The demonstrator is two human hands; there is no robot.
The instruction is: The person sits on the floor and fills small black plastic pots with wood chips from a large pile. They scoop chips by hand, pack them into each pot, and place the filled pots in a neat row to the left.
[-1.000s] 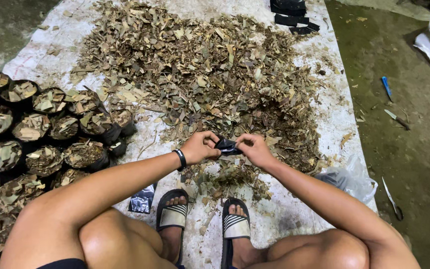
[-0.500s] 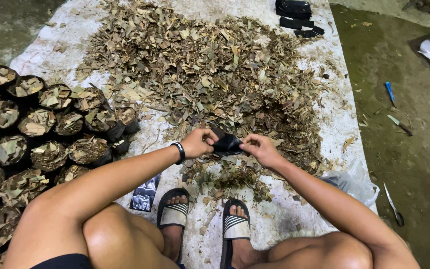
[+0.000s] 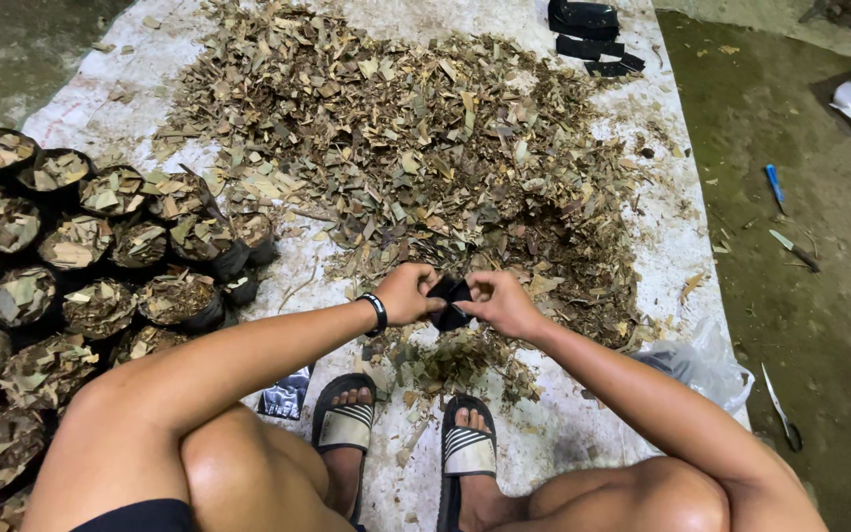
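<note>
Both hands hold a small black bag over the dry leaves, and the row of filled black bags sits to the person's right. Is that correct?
Not quite. In the head view, both the left hand and right hand do hold the small black bag over the dry leaves, but the filled black bags sit to the person's left, not right.

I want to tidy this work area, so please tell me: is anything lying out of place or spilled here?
Yes. Loose dry leaves spread beyond the white sheet onto the ground at upper left. A blue tool and a knife lie on the bare ground to the right, apart from the sheet. Both hands hold a small black bag.
</note>
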